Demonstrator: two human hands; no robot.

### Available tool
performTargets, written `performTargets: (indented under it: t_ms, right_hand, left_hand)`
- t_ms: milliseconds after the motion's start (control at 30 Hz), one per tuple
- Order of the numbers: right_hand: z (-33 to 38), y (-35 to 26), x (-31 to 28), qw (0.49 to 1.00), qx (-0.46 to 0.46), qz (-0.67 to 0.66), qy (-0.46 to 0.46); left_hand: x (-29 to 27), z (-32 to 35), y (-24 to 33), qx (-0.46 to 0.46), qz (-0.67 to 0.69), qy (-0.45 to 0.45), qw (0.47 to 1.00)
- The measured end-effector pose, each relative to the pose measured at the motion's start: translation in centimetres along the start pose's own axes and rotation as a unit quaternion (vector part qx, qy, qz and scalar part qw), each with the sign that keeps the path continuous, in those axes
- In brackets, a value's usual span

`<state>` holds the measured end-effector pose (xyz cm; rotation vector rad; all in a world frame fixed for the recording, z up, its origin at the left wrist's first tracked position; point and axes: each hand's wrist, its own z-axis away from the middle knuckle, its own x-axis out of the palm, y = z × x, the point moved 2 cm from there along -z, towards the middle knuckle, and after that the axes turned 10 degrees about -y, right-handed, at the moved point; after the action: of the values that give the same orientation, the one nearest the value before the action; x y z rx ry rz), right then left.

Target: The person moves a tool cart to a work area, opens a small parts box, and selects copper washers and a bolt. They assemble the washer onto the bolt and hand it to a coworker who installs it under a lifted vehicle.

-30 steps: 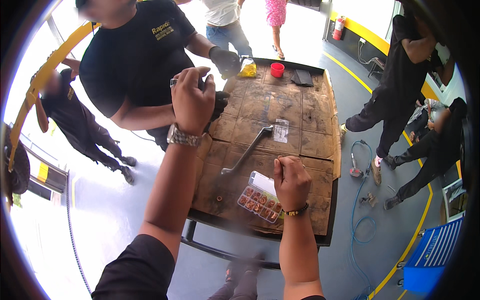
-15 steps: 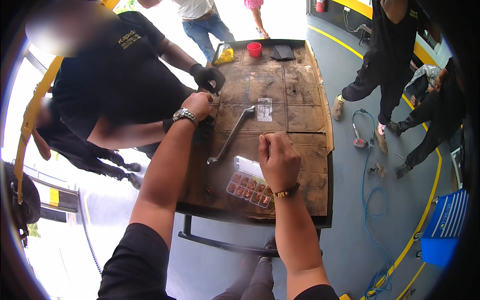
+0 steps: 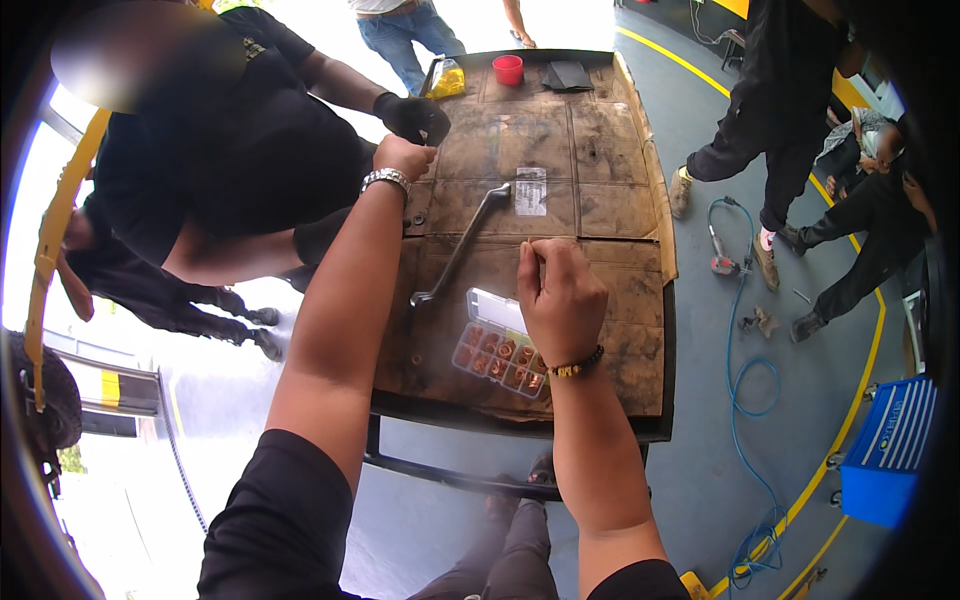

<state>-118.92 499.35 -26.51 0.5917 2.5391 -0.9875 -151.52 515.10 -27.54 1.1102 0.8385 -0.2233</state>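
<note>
My left hand (image 3: 403, 158) is closed over the table's left edge, right beside a co-worker's black-gloved hand (image 3: 415, 118). Whatever its fingers pinch is too small to make out. Above the middle of the table, my right hand (image 3: 563, 300) has thumb and fingertips pressed together; I cannot see what is between them. Partly behind my right wrist lies a clear plastic compartment box (image 3: 496, 364) of copper washers, its lid open. A long double-ended ring spanner (image 3: 462, 246) lies between my arms. One loose copper washer (image 3: 416, 358) rests left of the box.
Cardboard (image 3: 615, 340) covers the table. A red cup (image 3: 508, 70), a yellow bag (image 3: 446, 80), a black folded piece (image 3: 567, 76) and a paper label (image 3: 530, 192) lie on it. An air hose (image 3: 738, 330) and a blue tool cabinet (image 3: 888, 450) stand right; people stand around.
My left hand has moved farther up along the table's left edge, staying by the co-worker's glove. Small dark rings now show there. My right hand keeps its pinch; the view has shifted slightly.
</note>
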Motion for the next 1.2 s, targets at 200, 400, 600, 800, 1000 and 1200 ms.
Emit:
performTargets:
  t_ms: [200,400,600,800,1000,1200]
  right_hand:
    - [0.1,0.0,0.3,1.000,-0.009,0.008,0.012]
    - [0.3,0.4,0.3,1.000,0.017,0.009,-0.006]
    - [0.4,0.1,0.6,1.000,0.004,0.012,-0.019]
    - [0.4,0.3,0.5,1.000,-0.006,0.009,-0.026]
    - [0.7,0.3,1.2,0.935,0.109,-0.330,-0.073]
    - [0.6,-1.0,0.2,0.863,0.146,-0.466,-0.128]
  left_hand:
    - [-1.8,2.8,1.1,0.041,0.186,0.062,0.980]
    - [-3.8,10.5,3.7,0.072,0.375,0.103,0.918]
    - [-4.5,14.0,1.5,0.096,0.401,0.134,0.901]
    - [-1.9,19.7,1.0,0.218,0.441,0.117,0.863]
    - [4.7,27.7,-0.4,0.334,0.497,-0.055,0.799]
    - [5.8,29.6,-1.8,0.378,0.451,-0.111,0.801]
